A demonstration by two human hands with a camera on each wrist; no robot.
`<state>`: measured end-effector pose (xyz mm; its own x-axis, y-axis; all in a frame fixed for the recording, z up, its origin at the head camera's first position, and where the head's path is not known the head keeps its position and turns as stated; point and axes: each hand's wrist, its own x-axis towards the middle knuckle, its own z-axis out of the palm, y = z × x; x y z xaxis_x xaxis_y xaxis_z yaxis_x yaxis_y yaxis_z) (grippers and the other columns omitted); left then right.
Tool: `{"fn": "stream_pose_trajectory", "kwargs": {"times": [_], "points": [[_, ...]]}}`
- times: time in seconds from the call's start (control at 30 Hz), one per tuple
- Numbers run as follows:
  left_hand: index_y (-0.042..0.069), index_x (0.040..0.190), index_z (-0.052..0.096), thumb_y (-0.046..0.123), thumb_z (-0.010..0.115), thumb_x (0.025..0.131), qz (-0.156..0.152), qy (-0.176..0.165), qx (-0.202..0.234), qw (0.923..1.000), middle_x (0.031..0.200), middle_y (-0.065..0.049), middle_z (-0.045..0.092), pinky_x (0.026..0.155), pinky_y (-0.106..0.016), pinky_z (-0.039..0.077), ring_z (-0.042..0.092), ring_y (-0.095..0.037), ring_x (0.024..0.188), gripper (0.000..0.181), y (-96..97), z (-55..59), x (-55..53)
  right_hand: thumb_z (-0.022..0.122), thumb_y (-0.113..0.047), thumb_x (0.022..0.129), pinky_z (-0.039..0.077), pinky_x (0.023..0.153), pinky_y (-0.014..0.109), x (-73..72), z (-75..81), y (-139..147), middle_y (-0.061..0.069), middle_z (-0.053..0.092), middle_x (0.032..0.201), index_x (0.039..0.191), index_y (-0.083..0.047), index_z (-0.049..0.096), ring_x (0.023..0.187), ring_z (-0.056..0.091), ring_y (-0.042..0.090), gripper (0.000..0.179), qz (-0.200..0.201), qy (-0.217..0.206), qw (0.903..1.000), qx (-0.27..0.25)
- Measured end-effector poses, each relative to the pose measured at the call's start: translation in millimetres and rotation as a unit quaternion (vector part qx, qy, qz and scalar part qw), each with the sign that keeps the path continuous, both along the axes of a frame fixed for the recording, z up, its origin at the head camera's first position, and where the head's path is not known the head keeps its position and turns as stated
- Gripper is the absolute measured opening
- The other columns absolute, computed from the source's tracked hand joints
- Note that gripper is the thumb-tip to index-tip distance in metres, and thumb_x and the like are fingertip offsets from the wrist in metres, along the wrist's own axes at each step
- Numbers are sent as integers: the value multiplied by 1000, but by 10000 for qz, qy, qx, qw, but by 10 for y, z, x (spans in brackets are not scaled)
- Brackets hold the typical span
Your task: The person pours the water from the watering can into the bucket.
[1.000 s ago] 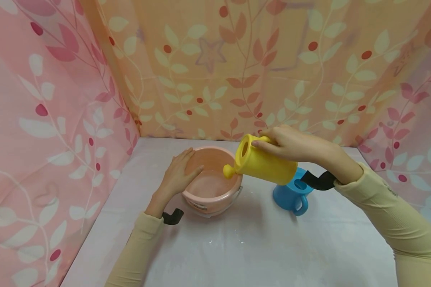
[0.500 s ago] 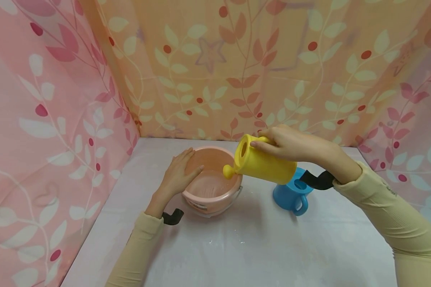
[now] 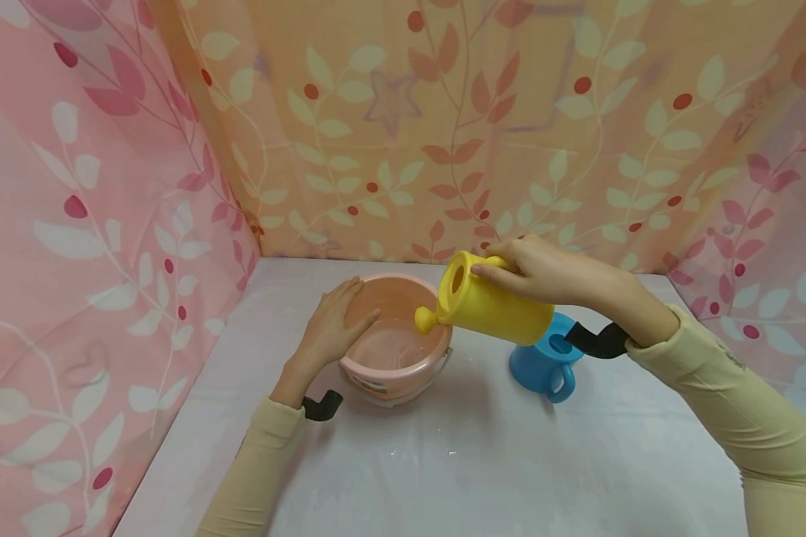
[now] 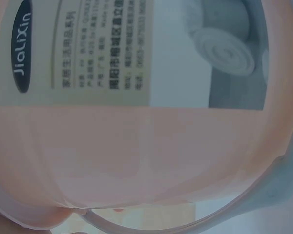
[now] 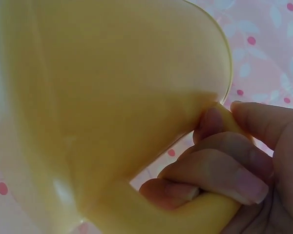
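Note:
My right hand grips the handle of a yellow watering can, fingers curled round it in the right wrist view. The can is tilted left, its spout head over a pale pink bucket. Faint ripples show on the bucket's bottom, like shallow water. My left hand rests on the bucket's left rim, fingers straight and thumb reaching over the inside. In the left wrist view the bucket's side with its printed label fills the frame; only bits of that hand show at the bottom left corner.
A blue watering can with a handle stands upright on the table, right of the bucket and partly behind the yellow can. Small water drops lie on the white table. Floral cloth walls the back and both sides.
Both hands keep their places, and the yellow watering can stays tilted over the bucket. The marks on the bucket's bottom shift slightly.

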<state>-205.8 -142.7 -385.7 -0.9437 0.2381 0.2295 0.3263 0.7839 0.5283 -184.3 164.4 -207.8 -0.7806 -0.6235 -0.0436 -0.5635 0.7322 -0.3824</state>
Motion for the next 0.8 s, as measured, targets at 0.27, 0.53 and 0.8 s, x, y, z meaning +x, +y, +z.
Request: {"fn": "stream_pose_trajectory", "kwargs": {"times": [0.27, 0.53, 0.8], "points": [[8, 143, 35, 50, 53, 90, -13, 21, 47, 10000, 150, -7, 30, 114, -50, 11, 23, -26, 139, 70, 1, 22, 10, 49, -36, 96, 50, 56, 26, -3, -13, 12, 1, 57, 70, 91, -8, 64, 61, 55, 13, 32, 53, 85, 9999, -4], [10, 143, 35, 50, 53, 89, -10, -10, 62, 10000, 150, -6, 29, 115, -49, 10, 22, -24, 140, 69, 6, 24, 11, 49, -36, 96, 51, 57, 24, -4, -13, 5, 1, 58, 72, 93, -7, 64, 62, 56, 13, 33, -10, 53, 10000, 10], [9, 143, 35, 50, 52, 90, -10, -29, 92, 10000, 150, -7, 30, 115, -49, 9, 22, -25, 140, 69, 3, 20, 11, 48, -37, 96, 52, 57, 26, 2, -43, 41, 1, 57, 69, 92, -9, 62, 60, 57, 12, 31, -24, -31, 10000, -90]]}}
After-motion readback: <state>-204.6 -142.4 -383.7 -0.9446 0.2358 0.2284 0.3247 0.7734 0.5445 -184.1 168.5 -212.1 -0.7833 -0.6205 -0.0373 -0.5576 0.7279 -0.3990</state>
